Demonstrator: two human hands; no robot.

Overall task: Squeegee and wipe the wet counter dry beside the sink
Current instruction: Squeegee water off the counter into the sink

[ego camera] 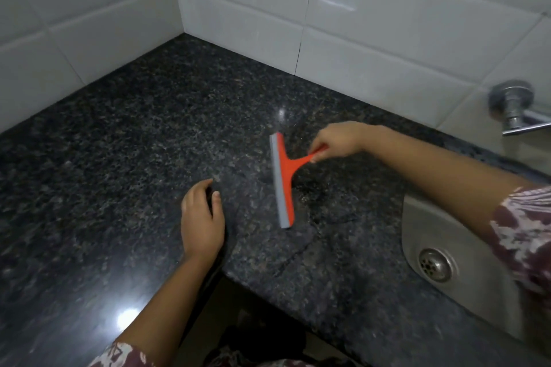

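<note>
The right hand (pixel 338 143) pinches the thin handle of the orange squeegee (pixel 283 180) with its fingertips. Such a light grip could slip or tip the blade, leaving streaks. The blade lies on the wet worktop (pixel 119 143). The sink (pixel 447 247) sits at 4 o'clock. The left hand (pixel 202 217) rests spread, holding nothing.

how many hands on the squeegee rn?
1. The right hand grips the squeegee by its orange handle. The left hand rests on the counter, apart from the blade.
</note>
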